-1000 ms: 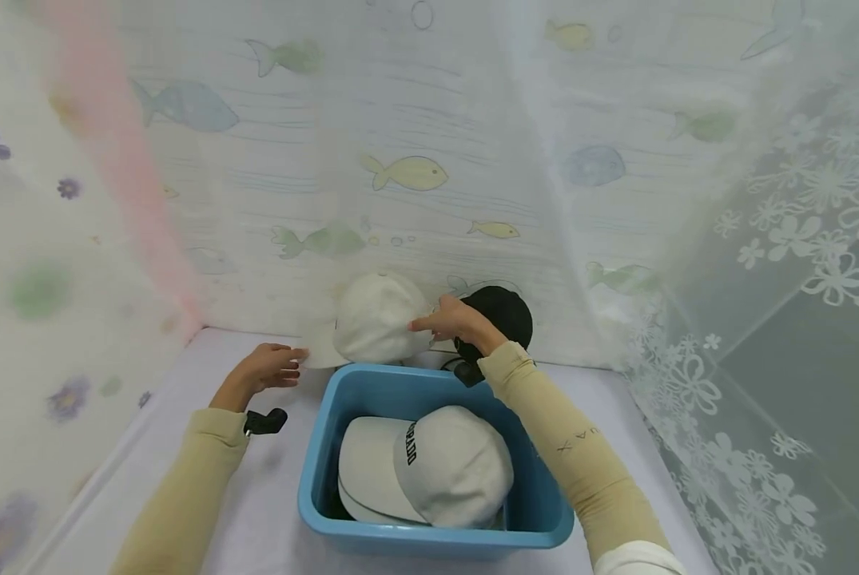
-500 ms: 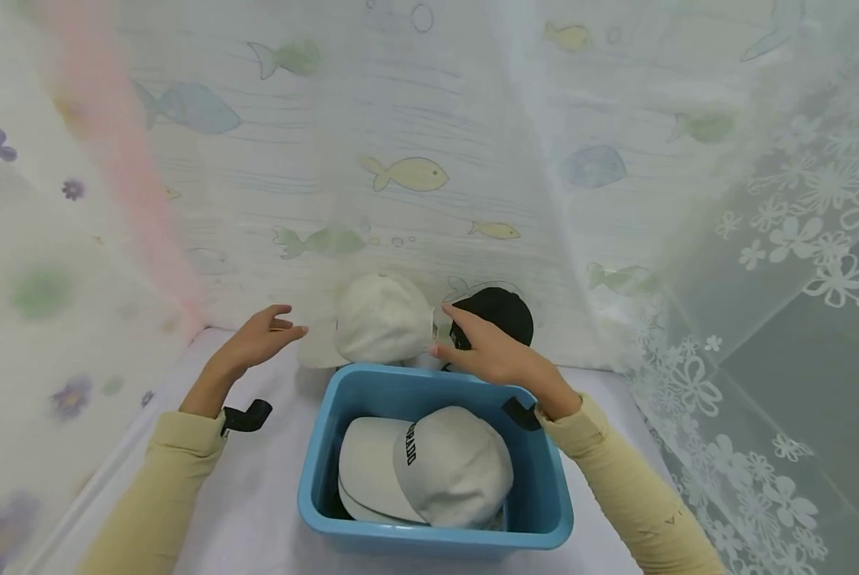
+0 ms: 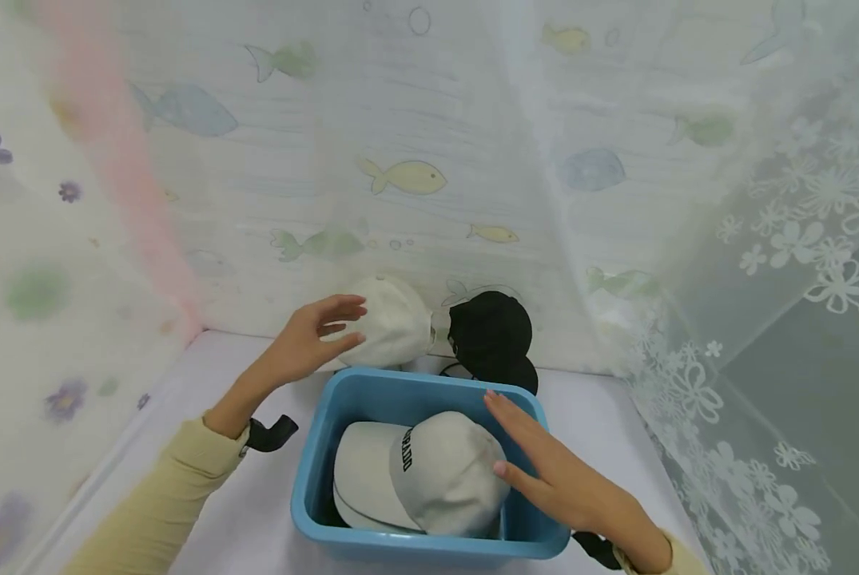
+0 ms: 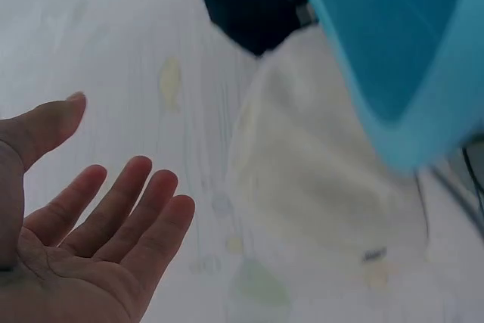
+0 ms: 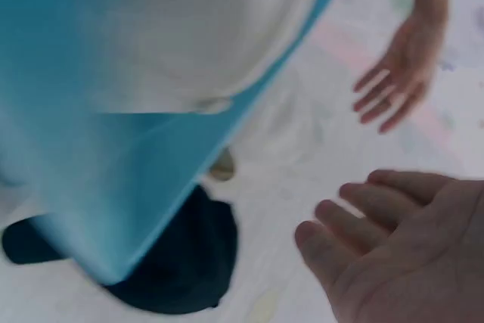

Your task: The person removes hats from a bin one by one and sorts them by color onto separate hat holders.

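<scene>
In the head view a light grey cap with dark lettering lies in a blue plastic tub, its brim toward the left. Behind the tub a white cap stands against the backdrop, and beside it on the right is a black cap. My left hand, fingers loosely bent and thumb apart, hovers in front of the white cap's left part and hides its brim. Over the tub's right side is my right hand, fingers extended, near the grey cap's crown. Neither hand holds anything.
A white cloth covers the table. A sheer curtain printed with fish hangs behind. On the right is a lace panel with white flowers. Each wrist wears a small black camera mount.
My right hand has drawn back from the white and black caps to above the tub's right side. My left hand has moved right, in front of the white cap. The caps and tub stay put.
</scene>
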`<state>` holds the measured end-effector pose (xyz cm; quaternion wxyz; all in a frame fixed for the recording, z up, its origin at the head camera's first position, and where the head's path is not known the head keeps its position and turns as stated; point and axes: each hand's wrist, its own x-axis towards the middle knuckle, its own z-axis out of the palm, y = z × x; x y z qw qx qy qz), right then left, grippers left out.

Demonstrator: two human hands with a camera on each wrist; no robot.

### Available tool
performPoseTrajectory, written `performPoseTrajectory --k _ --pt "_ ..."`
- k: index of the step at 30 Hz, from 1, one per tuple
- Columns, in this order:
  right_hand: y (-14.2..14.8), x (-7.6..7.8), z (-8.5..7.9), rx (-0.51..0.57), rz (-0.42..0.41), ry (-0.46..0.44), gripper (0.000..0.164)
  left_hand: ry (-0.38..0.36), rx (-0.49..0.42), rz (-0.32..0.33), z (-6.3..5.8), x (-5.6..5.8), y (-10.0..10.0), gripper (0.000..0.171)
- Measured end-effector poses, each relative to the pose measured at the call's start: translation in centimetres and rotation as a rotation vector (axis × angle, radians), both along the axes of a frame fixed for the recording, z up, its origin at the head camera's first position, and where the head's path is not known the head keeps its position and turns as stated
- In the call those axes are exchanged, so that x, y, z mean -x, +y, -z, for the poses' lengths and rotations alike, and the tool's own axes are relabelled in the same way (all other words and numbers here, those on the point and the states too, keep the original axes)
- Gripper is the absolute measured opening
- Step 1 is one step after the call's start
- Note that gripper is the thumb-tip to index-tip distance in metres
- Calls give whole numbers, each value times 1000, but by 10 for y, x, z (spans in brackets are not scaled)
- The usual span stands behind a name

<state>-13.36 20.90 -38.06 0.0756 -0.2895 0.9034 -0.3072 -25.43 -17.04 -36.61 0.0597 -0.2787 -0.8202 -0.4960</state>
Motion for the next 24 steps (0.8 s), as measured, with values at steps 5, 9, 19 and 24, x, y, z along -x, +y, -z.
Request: performPoseTrajectory --k 5,9,19,24 --pt "19 -23 24 -69 42 43 79 -41 30 141 2 -13 36 54" --pt "32 -35 44 -98 104 170 82 -65 82 239 6 -19 60 56" --pt "48 -46 92 -177 92 465 90 -125 310 407 20 -32 91 57" --pt "56 -44 93 -218 17 542 86 -162 443 502 22 -34 104 61"
